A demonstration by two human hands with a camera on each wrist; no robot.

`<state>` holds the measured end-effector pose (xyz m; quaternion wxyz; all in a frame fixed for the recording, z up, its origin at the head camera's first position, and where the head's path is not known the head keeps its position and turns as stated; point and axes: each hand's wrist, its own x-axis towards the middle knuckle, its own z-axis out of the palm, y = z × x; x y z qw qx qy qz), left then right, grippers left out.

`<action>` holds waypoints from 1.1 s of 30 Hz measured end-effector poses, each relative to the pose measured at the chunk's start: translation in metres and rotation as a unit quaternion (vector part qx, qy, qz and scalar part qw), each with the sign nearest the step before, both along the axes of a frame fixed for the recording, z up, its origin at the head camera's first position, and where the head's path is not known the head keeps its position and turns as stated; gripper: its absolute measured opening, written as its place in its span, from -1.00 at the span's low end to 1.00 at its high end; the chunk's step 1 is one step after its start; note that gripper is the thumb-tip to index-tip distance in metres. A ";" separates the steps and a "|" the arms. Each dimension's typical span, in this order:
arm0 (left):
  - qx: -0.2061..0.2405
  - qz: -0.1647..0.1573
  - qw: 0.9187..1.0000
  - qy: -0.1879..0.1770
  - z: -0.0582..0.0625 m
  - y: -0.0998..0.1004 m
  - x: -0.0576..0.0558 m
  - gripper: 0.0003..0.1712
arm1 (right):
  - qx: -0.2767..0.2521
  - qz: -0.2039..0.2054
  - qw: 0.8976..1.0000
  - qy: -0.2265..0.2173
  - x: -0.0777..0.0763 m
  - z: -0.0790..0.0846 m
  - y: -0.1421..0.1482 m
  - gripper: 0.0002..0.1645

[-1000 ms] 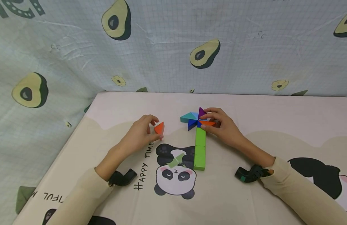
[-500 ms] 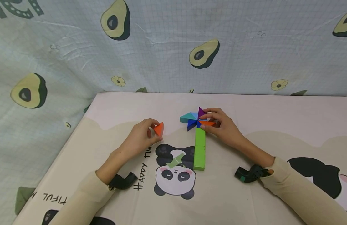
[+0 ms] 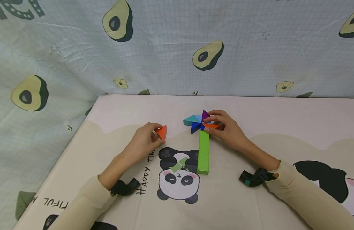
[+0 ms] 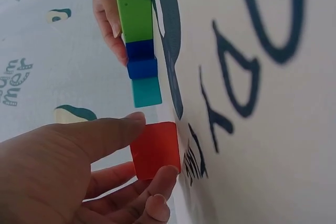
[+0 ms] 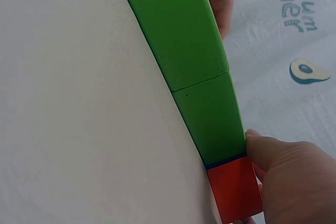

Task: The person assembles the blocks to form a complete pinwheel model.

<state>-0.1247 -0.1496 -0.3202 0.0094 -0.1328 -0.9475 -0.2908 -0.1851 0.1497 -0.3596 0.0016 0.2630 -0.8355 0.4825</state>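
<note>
My left hand (image 3: 142, 140) pinches a loose orange triangular block (image 3: 162, 132) between thumb and fingertips, at the table surface left of a pinwheel of blocks. In the left wrist view, the block's red-orange square side (image 4: 156, 150) shows between thumb and fingers. The pinwheel has teal (image 3: 190, 120), blue (image 3: 195, 126), light blue and purple (image 3: 205, 115) triangular blocks on top of a stick of two green blocks (image 3: 204, 151). Around its right side my right hand (image 3: 227, 131) grips another orange triangular block (image 5: 234, 190). Some block edges are hidden by the right-hand fingers.
A pale tablecloth (image 3: 228, 198) with printed pandas and lettering covers the table. Behind and to the left hangs a curtain (image 3: 165, 57) with printed avocados. Each wrist wears a black camera mount (image 3: 126, 187).
My left hand has moved slightly down and closed its fingers on the loose orange triangular block. The right hand and the pinwheel have stayed in place.
</note>
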 end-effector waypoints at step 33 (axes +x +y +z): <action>0.086 -0.087 0.991 0.049 0.009 0.032 0.000 -0.48 | 0.008 -0.008 1.000 -0.004 0.000 0.000 -0.001 -0.66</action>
